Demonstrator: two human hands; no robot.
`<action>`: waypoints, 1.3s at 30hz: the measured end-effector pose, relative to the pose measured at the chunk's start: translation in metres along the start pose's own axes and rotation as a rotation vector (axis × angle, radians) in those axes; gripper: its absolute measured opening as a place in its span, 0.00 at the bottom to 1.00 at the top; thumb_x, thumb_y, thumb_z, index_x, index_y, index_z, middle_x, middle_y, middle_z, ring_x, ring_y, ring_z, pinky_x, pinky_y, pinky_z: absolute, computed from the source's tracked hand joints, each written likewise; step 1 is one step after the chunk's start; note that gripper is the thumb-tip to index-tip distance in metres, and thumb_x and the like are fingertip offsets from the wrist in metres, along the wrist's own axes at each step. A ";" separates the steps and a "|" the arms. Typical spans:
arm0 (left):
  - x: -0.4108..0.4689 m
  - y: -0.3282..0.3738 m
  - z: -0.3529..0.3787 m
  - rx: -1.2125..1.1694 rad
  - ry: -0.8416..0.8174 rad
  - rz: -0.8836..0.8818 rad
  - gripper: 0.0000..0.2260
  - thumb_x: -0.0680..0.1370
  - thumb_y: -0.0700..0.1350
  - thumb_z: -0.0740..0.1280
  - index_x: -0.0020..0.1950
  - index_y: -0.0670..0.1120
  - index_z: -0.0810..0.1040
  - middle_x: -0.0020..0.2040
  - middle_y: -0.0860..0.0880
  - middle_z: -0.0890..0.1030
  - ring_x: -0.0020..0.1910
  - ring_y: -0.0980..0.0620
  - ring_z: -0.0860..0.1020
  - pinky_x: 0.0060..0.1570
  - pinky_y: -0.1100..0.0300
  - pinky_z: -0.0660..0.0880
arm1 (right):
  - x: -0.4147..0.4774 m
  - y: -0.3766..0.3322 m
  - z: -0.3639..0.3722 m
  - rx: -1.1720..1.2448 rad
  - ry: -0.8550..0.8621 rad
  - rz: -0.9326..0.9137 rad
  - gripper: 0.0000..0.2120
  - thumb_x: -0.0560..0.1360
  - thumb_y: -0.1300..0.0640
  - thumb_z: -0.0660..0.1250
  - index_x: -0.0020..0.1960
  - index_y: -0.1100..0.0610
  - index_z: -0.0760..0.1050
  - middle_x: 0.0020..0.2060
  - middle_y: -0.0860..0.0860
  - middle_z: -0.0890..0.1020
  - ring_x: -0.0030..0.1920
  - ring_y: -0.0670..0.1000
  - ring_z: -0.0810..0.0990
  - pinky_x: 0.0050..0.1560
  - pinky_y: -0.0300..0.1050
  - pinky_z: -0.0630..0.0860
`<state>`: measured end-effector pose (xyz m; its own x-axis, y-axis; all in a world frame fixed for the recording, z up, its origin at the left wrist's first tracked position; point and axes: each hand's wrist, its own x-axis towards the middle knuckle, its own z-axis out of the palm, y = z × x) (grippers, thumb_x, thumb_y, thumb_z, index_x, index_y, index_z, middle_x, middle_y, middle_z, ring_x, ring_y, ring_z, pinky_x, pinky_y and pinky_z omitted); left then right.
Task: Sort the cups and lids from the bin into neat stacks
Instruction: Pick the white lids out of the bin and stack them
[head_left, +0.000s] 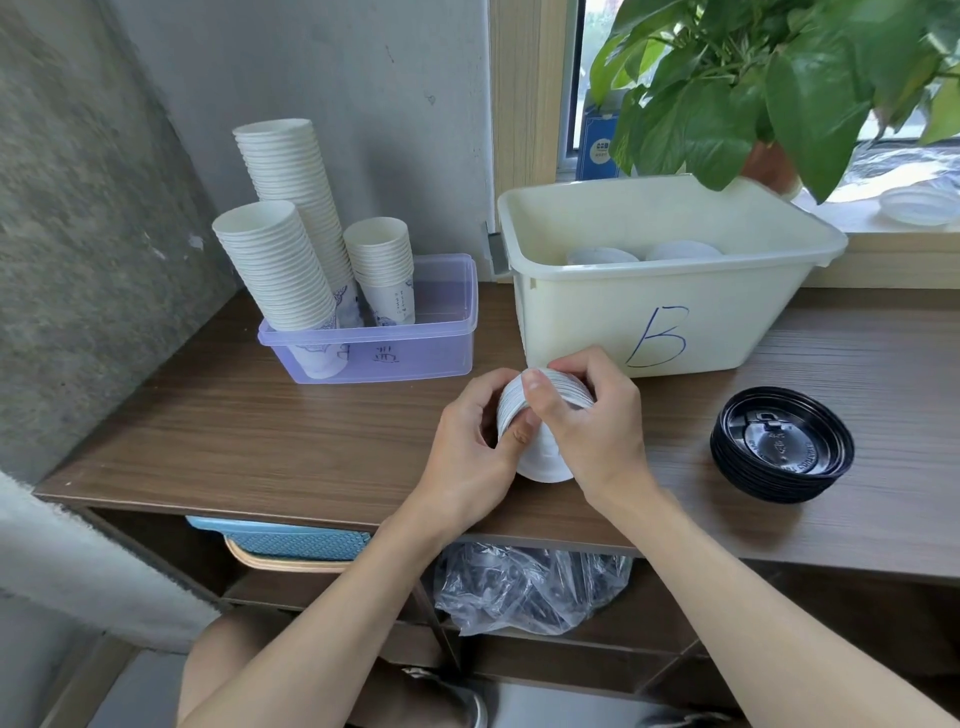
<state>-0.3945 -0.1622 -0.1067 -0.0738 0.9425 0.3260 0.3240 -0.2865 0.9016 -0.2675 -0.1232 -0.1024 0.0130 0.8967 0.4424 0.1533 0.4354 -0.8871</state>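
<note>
Brown wood-grain counter (260, 426), grey concrete wall | frame centre: your left hand (467, 447) and right hand (587, 415) both clasp a nested stack of white paper cups (540, 457) lying sideways | cream plastic bin marked B (675, 312) behind.

Table (260, 415): wood-grain, matt brown. Bin (597, 322): cream plastic, smooth, slight sheen, "B" inked in blue marker. Tray (441, 338): translucent purple plastic, glossy. Cup stacks (285, 208): white matt paper, blue print low on the sides. Cups (540, 452) in both hands: same white paper, rolled rims. Lids (782, 447): black plastic, glossy, embossed. Wall (78, 234): rough grey concrete. Bag (524, 592) under the table: clear crinkled plastic film. Basket (291, 540): blue woven-pattern plastic.
</note>
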 end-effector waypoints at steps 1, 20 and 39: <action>0.000 0.000 0.000 0.003 0.004 0.006 0.12 0.78 0.45 0.69 0.61 0.46 0.79 0.53 0.51 0.83 0.54 0.50 0.81 0.56 0.54 0.77 | 0.000 0.000 0.001 0.000 0.004 -0.004 0.14 0.67 0.46 0.72 0.42 0.56 0.74 0.33 0.43 0.77 0.35 0.38 0.76 0.37 0.28 0.69; 0.000 -0.001 0.001 -0.028 -0.080 -0.133 0.38 0.69 0.59 0.74 0.75 0.48 0.66 0.67 0.57 0.76 0.66 0.59 0.75 0.68 0.54 0.72 | 0.002 -0.003 0.001 0.064 0.036 0.048 0.24 0.66 0.37 0.65 0.51 0.54 0.81 0.46 0.46 0.83 0.47 0.37 0.79 0.49 0.29 0.71; 0.001 0.001 0.001 -0.116 -0.037 -0.094 0.20 0.73 0.41 0.77 0.63 0.46 0.77 0.55 0.49 0.84 0.54 0.52 0.83 0.56 0.57 0.79 | 0.007 0.001 0.000 0.117 0.068 0.072 0.06 0.66 0.46 0.64 0.37 0.48 0.76 0.33 0.42 0.80 0.36 0.36 0.76 0.40 0.29 0.70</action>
<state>-0.3939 -0.1613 -0.1059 -0.0632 0.9712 0.2296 0.2059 -0.2124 0.9553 -0.2674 -0.1166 -0.0998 0.0869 0.9204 0.3811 0.0330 0.3797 -0.9245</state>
